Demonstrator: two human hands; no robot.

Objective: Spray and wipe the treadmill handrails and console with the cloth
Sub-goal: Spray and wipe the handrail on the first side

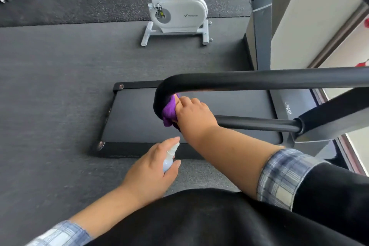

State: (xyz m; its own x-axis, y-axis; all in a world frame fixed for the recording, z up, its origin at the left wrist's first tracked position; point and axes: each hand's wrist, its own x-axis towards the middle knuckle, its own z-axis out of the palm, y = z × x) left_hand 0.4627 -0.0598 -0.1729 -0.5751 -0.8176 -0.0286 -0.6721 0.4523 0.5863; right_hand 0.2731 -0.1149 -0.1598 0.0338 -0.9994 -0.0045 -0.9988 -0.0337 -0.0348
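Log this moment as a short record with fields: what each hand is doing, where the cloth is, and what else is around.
left hand: left hand holds a small spray bottle, nozzle up, low in front of the body
right hand: right hand presses the purple cloth against the handrail
cloth position: at the curved end of the black handrail
below: treadmill belt
background: white stationary bike on the grey floor
console: not in view

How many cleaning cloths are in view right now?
1. The purple cloth is gripped by the right hand against the curved end of the black handrail. More may be out of frame.
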